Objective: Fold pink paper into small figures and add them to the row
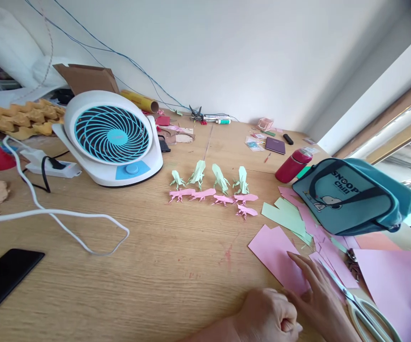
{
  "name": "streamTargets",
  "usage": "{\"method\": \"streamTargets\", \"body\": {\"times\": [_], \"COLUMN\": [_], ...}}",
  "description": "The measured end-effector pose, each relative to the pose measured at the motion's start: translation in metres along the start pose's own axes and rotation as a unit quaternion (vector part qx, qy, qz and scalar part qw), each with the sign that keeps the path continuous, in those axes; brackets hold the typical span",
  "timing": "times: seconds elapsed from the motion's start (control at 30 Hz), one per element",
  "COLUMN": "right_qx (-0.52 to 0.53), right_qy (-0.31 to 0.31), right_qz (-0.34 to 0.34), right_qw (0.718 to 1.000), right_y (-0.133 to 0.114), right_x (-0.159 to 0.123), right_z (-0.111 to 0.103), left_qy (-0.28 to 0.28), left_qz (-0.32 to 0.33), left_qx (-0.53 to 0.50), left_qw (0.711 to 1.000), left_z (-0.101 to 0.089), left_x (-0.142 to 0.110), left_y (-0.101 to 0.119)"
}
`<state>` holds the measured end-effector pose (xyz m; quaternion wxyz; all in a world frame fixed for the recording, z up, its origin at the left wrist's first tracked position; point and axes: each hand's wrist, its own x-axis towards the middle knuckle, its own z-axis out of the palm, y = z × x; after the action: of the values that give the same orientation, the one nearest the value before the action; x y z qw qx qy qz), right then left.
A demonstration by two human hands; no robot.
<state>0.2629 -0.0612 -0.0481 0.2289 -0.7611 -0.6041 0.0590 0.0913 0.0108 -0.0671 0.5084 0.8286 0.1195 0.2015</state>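
Note:
My left hand [269,316] is curled into a fist on the table at the lower middle, and nothing shows in it. Beside it, my right hand [317,294] reaches forward with its fingers stretched out over a folded pink paper sheet [274,251], touching its near part. White-handled scissors [351,299] lie just right of that hand, blades pointing away. Further off stand several folded green paper insects [220,179], with several pink paper insects [223,200] in front of them.
Pink and green paper pieces [287,216] lie by a teal bag [348,199] and a red bottle [292,166]. A large pink sheet [397,285] is at right. On the left are a white fan [151,166], a white cable [84,213] and a black phone [9,275].

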Motion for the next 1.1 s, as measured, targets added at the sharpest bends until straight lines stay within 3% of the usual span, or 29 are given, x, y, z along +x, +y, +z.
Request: {"method": "streamTargets", "body": {"times": [0.53, 0.73, 0.93, 1.1], "right_qx": [-0.034, -0.143, -0.133, -0.185], "right_qy": [0.044, 0.076, 0.069, 0.096], "right_qz": [0.009, 0.04, 0.095, 0.071], "right_qw": [0.998, 0.986, 0.984, 0.975], "right_y": [0.014, 0.016, 0.026, 0.027], "right_x": [-0.002, -0.006, -0.01, -0.012], "right_z": [0.004, 0.002, 0.01, 0.012], "left_qy": [0.007, 0.016, 0.015, 0.01], "left_qz": [-0.038, -0.044, -0.045, -0.051], "left_qx": [0.0, -0.011, -0.021, -0.027], "left_qw": [0.999, 0.999, 0.999, 0.998], "left_z": [-0.01, -0.011, -0.012, -0.014], "left_x": [0.001, 0.004, 0.003, 0.003], "left_y": [0.01, 0.01, 0.011, 0.013]}}
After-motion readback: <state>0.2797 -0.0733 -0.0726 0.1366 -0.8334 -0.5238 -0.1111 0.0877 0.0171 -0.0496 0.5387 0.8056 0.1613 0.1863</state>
